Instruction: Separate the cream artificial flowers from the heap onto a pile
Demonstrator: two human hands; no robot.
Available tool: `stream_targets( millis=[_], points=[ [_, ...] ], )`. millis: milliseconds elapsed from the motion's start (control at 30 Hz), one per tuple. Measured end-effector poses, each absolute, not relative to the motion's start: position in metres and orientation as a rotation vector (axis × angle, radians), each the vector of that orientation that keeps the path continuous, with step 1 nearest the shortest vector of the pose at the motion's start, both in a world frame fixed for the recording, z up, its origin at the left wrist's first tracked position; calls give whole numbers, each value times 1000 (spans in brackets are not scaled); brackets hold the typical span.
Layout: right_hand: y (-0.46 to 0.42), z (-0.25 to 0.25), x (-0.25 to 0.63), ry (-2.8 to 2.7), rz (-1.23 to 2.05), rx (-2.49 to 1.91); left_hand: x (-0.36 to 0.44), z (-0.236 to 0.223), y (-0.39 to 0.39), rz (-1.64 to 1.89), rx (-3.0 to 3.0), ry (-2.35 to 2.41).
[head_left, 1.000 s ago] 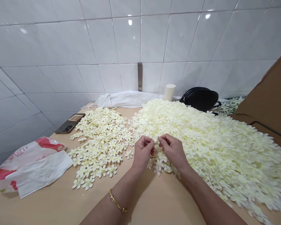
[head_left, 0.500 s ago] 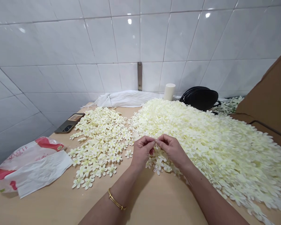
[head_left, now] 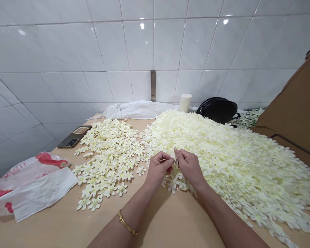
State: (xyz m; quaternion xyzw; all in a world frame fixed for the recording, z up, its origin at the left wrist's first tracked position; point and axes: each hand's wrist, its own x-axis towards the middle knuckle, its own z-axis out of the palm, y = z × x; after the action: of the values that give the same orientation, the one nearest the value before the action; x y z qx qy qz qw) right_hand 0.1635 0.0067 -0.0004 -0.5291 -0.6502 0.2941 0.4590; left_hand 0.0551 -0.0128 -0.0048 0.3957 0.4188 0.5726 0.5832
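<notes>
My left hand is closed in a pinch, thumb against the bent forefinger, at the near edge of a large heap of pale yellow-white artificial flowers. Close beside it, my right hand pinches too, its fingertips a small gap away from the left ones. Whatever sits between the fingers of either hand is too small or too hidden to make out. To the left of my hands spreads a smaller group of similar five-petalled flowers, and one single flower lies between the two piles.
On the left of the wooden table lie a phone, a red-and-white plastic packet and a white tissue. At the back are white cloth, a white cylinder and a black bag. Brown cardboard rises on the right.
The fingertips of my two hands were together and are now slightly apart, the right hand having shifted a little rightward. Both piles look the same.
</notes>
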Motion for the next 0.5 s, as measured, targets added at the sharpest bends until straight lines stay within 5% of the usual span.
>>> stream_targets(
  millis=[500],
  points=[
    [7, 2, 166, -1514, 1031, -1141, 53, -6, -9, 1327, 705, 875]
  ],
)
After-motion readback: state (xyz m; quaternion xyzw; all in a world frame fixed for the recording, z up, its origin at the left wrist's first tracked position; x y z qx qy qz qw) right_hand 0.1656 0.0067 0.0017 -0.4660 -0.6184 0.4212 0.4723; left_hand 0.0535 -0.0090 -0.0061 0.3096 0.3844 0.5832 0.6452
